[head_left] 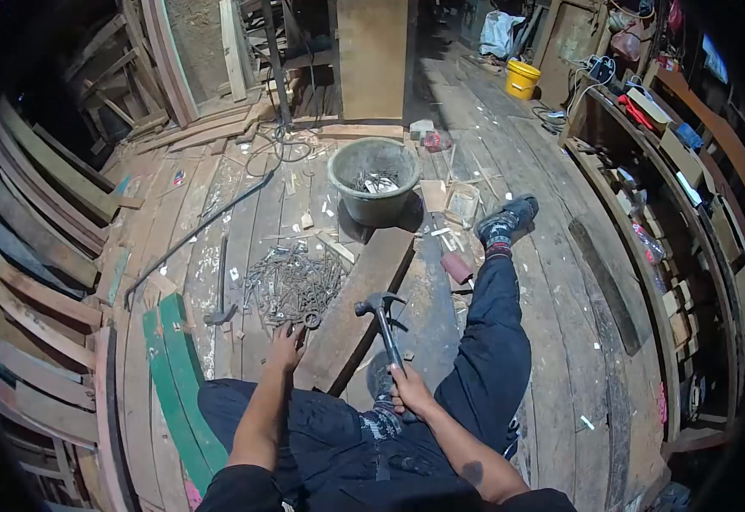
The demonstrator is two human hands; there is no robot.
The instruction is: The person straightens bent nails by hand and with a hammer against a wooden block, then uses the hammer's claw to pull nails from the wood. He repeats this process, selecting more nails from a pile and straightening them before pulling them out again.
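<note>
My right hand (pixel 411 391) is wrapped round the handle of a claw hammer (pixel 380 305), its head raised over the right side of a thick wooden beam (pixel 360 299). At the near edge of a heap of rusty nails and metal bits (pixel 296 280) is my left hand (pixel 284 348), fingers stretched out and slightly apart. No held object shows in it. A metal ring (pixel 312 319) lies just right of those fingertips. The beam lies slantwise on the floor between my legs.
Beyond the beam stands a bucket (pixel 374 181) with metal pieces inside. A second hammer (pixel 221 290) and a long bar (pixel 193 235) lie left. Green planks (pixel 180 375) are beside my left knee. A red cylinder (pixel 456 268) lies near my right leg; a yellow bucket (pixel 523 78) stands farther back.
</note>
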